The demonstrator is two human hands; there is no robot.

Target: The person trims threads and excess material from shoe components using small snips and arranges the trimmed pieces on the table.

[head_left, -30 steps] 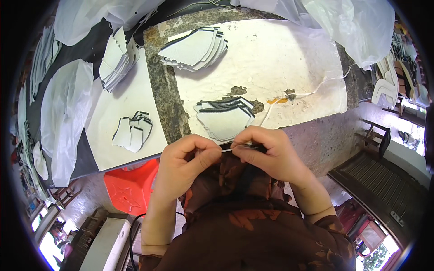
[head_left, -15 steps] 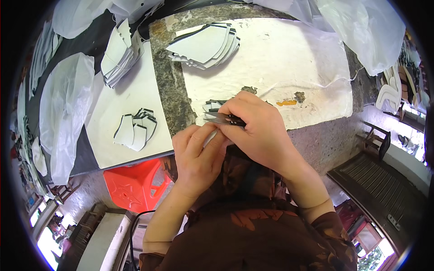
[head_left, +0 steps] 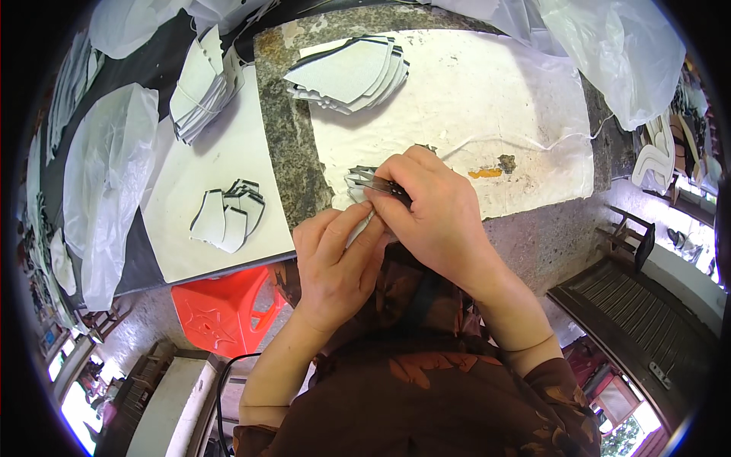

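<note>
My right hand [head_left: 440, 217] is closed around small snips [head_left: 373, 181] with pointed metal blades and a dark handle. The blade tips point left, just above my left fingertips. My left hand [head_left: 331, 263] pinches a small white piece [head_left: 360, 230] at the table's near edge; most of it is hidden by the fingers. The two hands touch or nearly touch. Behind them lie several small white pieces with dark edges [head_left: 356, 192], partly covered by my right hand. Farther back is a fanned stack of larger white panels [head_left: 346, 76].
A second small group of cut pieces [head_left: 225, 217] lies at left, below a tied bundle of white panels [head_left: 199, 95]. Clear plastic bags [head_left: 110, 183] rest at far left and back right. A white cord [head_left: 525, 143] crosses the worn sheet. A red stool [head_left: 217, 312] stands below.
The snips' blades have swung slightly upward and now show apart as two prongs. My right hand has shifted a little away from me; my left hand barely moves.
</note>
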